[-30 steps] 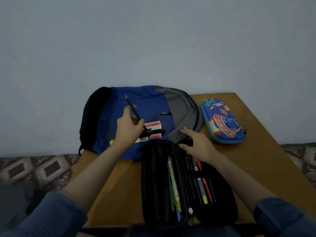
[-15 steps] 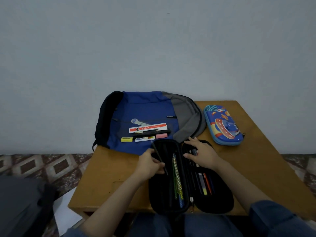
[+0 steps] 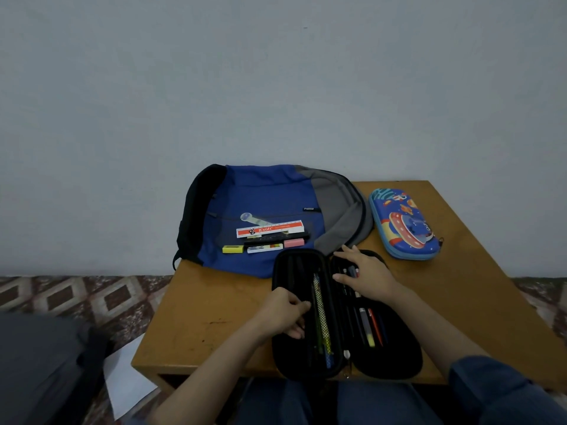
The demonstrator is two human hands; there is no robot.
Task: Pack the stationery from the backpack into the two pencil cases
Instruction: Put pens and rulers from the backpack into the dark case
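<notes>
While my left hand [image 3: 285, 314] curls, grip unclear, in the part-filled black case [image 3: 399, 357], right hand [image 3: 365, 277] spread, I log ruler [image 3: 270, 230] and erasers [image 3: 294, 242] unpacked mid-frame.

left hand [image 3: 285, 314] brought down from backpack [image 3: 264, 191], into black pencil case [image 3: 399, 357]

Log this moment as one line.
left hand: fingers curled in black case left half, grip unclear | right hand: flat on right half | blue case: closed | ruler: on backpack
</notes>
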